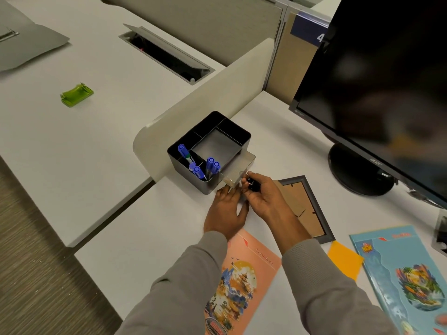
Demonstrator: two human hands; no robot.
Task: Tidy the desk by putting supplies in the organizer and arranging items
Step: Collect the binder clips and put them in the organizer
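A white figure "4" stands on the dark blue sign [312, 30] on the partition, upper right of the frame, cut off by the monitor's edge. The black monitor stand [358, 170] at right carries a small pale logo that appears to read "acer". On the blue booklet [396, 269], lower right, a yellow burst says "NEW"; the red title above it is too blurred to read. The pink booklet [242, 274], bottom centre, bears a slanted title and a red badge, both illegible.
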